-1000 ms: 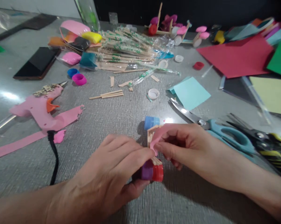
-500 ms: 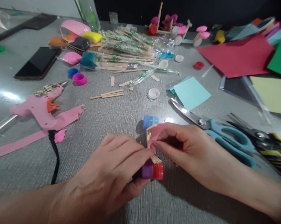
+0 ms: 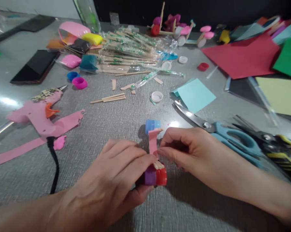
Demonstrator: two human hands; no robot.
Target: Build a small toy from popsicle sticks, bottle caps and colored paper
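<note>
Fingers of the left hand [image 3: 116, 170] clasped the purple cap [image 3: 150, 178]; grip of the right hand [image 3: 193, 149] could not be determined. Pink strip [image 3: 152, 143] lay just left of right fingertips, long axis running from left fingertips toward blue cap [image 3: 150, 125]

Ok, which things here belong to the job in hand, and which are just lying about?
In use:
- purple cap, red cap, by the left hand
- wooden sticks against the caps
- pink strip between the hands
- blue cap, seemingly joined on

Likely lying about:
- phone
- red paper
- pliers
</note>
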